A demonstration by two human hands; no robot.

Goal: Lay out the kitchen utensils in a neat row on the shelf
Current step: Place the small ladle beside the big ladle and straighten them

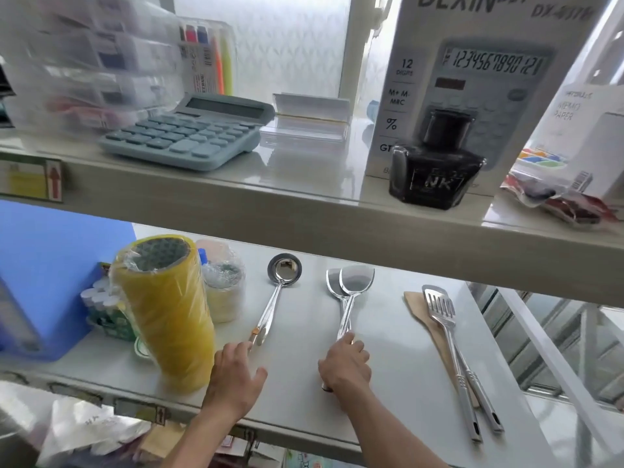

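The right hand (pixel 344 364) covered the spatulas' handle ends; the wooden spatula (pixel 426 317) lay half hidden under the steel turners (pixel 449 336).

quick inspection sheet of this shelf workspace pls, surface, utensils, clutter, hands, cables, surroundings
surface: pale lower shelf, open space between the utensil groups.
job's things: ladle on the left; two solid turners overlapping in the middle; slotted turner with another steel utensil over a wooden spatula on the right.
clutter: yellow tape roll stack, smaller wrapped rolls behind it, blue bin far left.
grippers: left hand at the ladle's handle end, grip unclear; right hand closed on the turners' handles.
cables: nothing seen.
surroundings: upper shelf with calculator, ink bottle, calculator box.
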